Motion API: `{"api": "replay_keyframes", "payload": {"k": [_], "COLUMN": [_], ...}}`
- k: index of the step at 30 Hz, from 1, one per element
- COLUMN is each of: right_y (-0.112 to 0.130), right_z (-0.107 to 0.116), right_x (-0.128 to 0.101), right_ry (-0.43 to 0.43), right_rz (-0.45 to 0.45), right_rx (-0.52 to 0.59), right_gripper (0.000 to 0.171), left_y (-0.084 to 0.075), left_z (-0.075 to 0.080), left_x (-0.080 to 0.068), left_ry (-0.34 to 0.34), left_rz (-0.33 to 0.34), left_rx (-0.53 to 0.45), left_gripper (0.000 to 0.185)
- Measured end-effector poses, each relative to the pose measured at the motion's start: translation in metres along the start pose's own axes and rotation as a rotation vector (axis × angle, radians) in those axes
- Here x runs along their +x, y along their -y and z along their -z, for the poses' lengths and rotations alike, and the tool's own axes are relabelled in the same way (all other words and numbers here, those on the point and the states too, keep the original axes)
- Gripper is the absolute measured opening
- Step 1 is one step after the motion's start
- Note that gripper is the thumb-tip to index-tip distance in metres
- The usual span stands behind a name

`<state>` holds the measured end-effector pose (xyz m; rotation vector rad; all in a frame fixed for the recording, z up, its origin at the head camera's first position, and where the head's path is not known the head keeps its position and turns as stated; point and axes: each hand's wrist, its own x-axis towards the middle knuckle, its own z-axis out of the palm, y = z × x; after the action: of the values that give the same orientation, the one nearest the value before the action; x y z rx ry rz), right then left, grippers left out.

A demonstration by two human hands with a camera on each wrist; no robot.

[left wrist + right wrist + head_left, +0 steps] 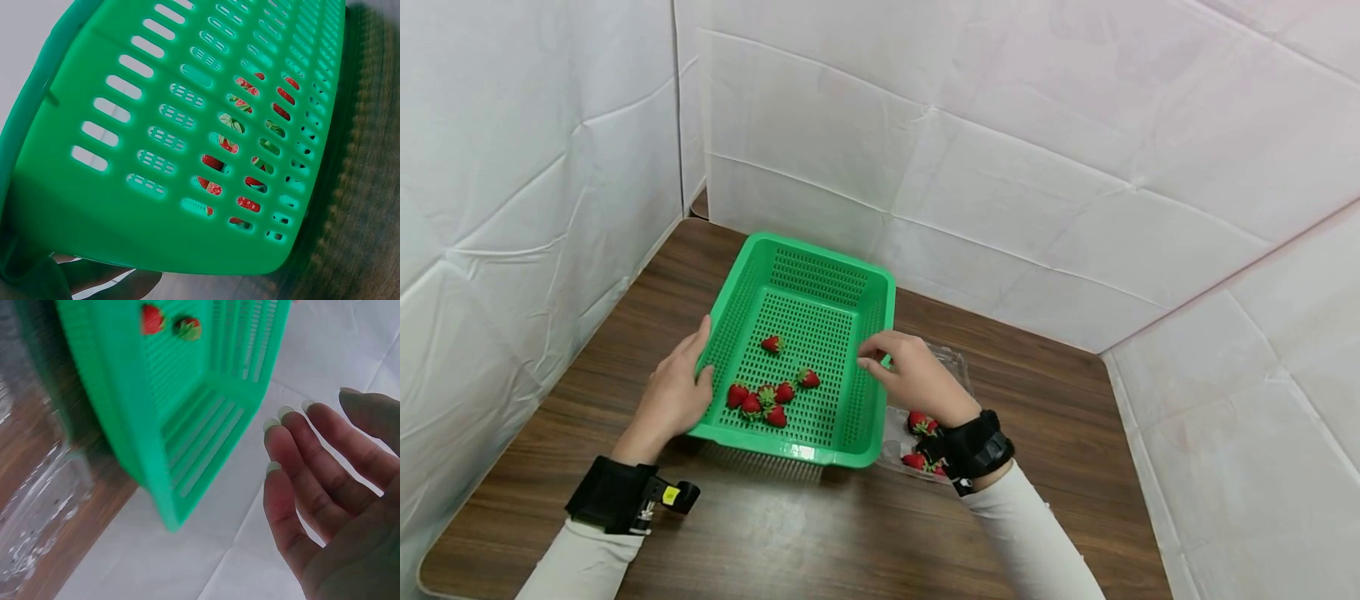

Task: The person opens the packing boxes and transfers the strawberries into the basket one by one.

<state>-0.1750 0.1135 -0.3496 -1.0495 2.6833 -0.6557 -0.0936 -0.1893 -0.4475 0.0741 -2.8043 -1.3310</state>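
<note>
White sheeting (985, 167) backs the dark wood desk (1052, 433). I record one green basket (805, 325) near the desk's far left corner, long axis running from near edge toward far edge. I count seven strawberries (777, 416) on its floor, mostly toward the near end; the farthest points its red tip left. At least three more sit in one clear container (895, 429) beside the right wall. The left hand (673, 387) lies along the left rim; whether it grips, I cannot tell. The right hand (917, 375), near the right rim, is empty, thumb apart from loosely curved fingers.
</note>
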Motion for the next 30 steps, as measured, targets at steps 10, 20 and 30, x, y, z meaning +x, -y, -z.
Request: {"api": "replay_keyframes", "payload": {"k": [10, 20, 30], "right_y": [-0.04, -0.067, -0.09], "right_z": [-0.002, -0.009, -0.027], "right_x": [-0.028, -0.048, -0.058], "right_ry": [-0.011, 0.149, 0.277], "right_rz": [-0.073, -0.228, -0.387], "right_rx": [-0.047, -0.069, -0.076], "right_gripper": [0.013, 0.017, 0.03], "left_y": [0.0, 0.0, -0.001], "left_z": [0.0, 0.0, 0.0], "left_x": [0.0, 0.0, 0.0], "left_ry": [0.006, 0.006, 0.002], "left_rz": [0.008, 0.007, 0.002], "left_rx": [0.007, 0.008, 0.014], "left_gripper": [0.071, 0.071, 0.07]}}
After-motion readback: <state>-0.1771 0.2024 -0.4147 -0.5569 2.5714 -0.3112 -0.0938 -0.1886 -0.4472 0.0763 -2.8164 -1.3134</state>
